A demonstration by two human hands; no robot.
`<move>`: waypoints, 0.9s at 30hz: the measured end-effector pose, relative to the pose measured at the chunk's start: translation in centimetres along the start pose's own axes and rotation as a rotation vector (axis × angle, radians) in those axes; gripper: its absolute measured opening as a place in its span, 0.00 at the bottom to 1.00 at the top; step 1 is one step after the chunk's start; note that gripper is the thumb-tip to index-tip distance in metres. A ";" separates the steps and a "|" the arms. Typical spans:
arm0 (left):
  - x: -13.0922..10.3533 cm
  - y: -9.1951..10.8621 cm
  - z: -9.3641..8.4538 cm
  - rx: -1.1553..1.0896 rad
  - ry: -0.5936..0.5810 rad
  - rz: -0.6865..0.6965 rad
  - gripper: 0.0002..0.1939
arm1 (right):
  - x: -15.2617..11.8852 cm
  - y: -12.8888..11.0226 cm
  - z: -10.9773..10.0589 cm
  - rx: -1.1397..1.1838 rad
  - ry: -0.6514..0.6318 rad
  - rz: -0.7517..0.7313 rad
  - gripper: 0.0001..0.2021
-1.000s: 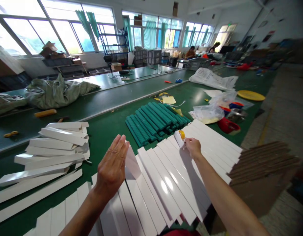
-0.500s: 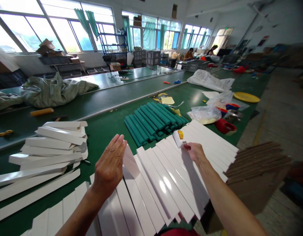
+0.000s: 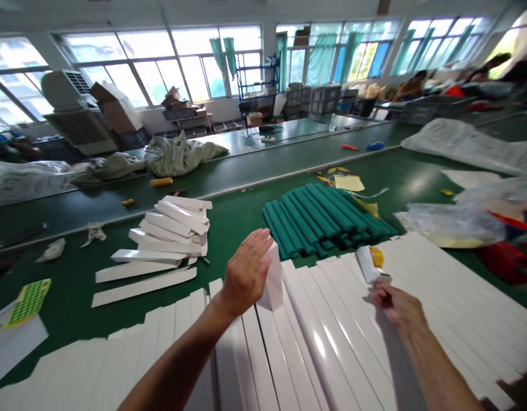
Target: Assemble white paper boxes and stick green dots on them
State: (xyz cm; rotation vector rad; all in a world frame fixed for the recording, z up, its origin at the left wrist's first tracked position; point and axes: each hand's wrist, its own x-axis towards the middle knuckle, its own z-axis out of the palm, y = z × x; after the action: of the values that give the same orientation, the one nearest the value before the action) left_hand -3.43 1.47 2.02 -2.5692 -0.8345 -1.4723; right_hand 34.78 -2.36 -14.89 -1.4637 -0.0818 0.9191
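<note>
My left hand (image 3: 248, 273) rests against the end of a raised white box (image 3: 273, 282), its fingers together and the thumb on the box's near side. On the right, my right hand (image 3: 398, 308) has its fingers closed at the near end of a white tape dispenser (image 3: 368, 267) with a yellow roll; what it pinches is too small to make out. Long white flat boxes (image 3: 332, 319) lie side by side under both hands. Behind them is a stack of green ribbed sticks (image 3: 318, 217).
A pile of folded white boxes (image 3: 160, 240) lies at the left. Clear plastic bags (image 3: 455, 222) are at the right, and a grey-green sack (image 3: 177, 155) is farther back. Two people sit at the far right.
The view has turned left, so everything appears farther right. My left hand stays at the white box, its thumb now showing. My right hand remains beside the tape dispenser.
</note>
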 end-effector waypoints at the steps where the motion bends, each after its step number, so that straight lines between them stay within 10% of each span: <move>1: 0.1 -0.1 0.1 -0.006 0.015 -0.007 0.22 | -0.1 0.1 0.0 -0.009 0.005 0.011 0.11; 8: 0.1 0.3 0.4 -0.041 0.045 0.032 0.19 | -6.3 0.1 4.0 -0.120 -0.055 -0.017 0.11; 13: -0.4 1.4 1.2 0.026 0.123 -0.119 0.15 | -17.7 -3.7 11.2 0.016 -0.744 -0.208 0.13; 16: -0.3 2.0 1.6 0.030 0.157 -0.088 0.15 | -22.4 -5.7 14.5 0.034 -0.914 -0.250 0.12; 27: -0.7 2.5 2.5 -0.033 0.270 -0.141 0.19 | -24.1 -5.9 16.5 -0.136 -0.868 -0.271 0.15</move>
State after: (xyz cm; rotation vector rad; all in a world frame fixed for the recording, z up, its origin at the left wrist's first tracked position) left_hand -0.52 -0.17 0.64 -2.3001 -0.9750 -1.8335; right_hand 12.11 -1.85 4.44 -1.0428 -0.9709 1.2753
